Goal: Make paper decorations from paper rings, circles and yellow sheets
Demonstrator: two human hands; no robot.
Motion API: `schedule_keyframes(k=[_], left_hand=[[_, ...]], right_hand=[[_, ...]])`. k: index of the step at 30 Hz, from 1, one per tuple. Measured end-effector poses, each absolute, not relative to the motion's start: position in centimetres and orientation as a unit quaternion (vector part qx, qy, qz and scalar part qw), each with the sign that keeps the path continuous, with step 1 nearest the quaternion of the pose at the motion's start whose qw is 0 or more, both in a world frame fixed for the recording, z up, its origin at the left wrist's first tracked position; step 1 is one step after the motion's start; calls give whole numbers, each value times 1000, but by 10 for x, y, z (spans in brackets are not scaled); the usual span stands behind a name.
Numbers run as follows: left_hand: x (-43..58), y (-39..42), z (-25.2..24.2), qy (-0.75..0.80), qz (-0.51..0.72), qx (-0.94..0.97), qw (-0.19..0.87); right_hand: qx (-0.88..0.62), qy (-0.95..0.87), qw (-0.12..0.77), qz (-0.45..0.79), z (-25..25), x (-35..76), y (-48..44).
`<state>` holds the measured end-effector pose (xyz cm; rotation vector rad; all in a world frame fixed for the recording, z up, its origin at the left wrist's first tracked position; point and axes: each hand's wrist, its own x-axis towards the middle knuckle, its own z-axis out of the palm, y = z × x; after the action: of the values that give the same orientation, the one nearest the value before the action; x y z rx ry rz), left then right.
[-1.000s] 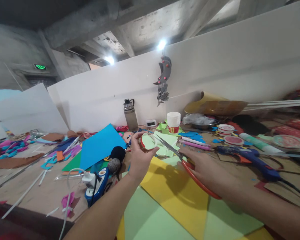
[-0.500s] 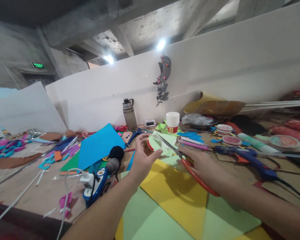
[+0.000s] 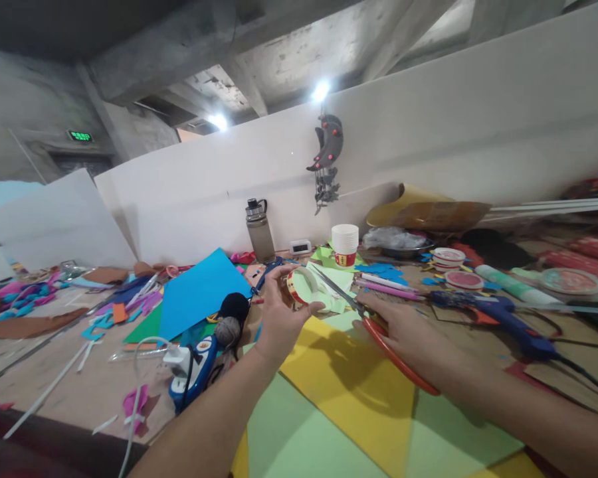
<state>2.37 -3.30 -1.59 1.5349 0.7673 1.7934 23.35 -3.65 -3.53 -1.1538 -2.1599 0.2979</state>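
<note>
My left hand (image 3: 285, 315) is closed around a short paper cup ring (image 3: 295, 287) with a red and yellow printed band, its round opening turned to the right. Red-handled scissors (image 3: 396, 358) are in my right hand (image 3: 401, 328), the blades pointing up and left beside the ring's rim. Whether the blade tips touch the ring cannot be told. Beneath both hands lie yellow (image 3: 349, 378) and light green sheets (image 3: 299, 431). Just behind the hands are pale green paper pieces (image 3: 336, 282).
A stack of paper cups (image 3: 345, 245) and a bottle (image 3: 260, 232) stand at the back. To the right lies a blue glue gun (image 3: 508, 318). Blue sheet (image 3: 194, 292), yarn balls (image 3: 228, 332) and a power strip (image 3: 199, 372) are on the left.
The cup ring has turned in my left hand, so more of its yellow and red print shows. The scissors have hardly moved. The whole view has shifted slightly.
</note>
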Motion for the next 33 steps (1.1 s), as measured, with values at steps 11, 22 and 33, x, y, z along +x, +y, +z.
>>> schedule_keyframes(k=[11,22,33], left_hand=[[20,-25,-23,273,642,442,564],[20,-25,-17,281,633,394,604],[20,-27,-16,266,655,425,566]], right_hand=[[-465,-817,326,101,-47,238,-29],[-448,-821,341,95,-51,238,-28],[-441,-831,323,104,-38,232,-39]])
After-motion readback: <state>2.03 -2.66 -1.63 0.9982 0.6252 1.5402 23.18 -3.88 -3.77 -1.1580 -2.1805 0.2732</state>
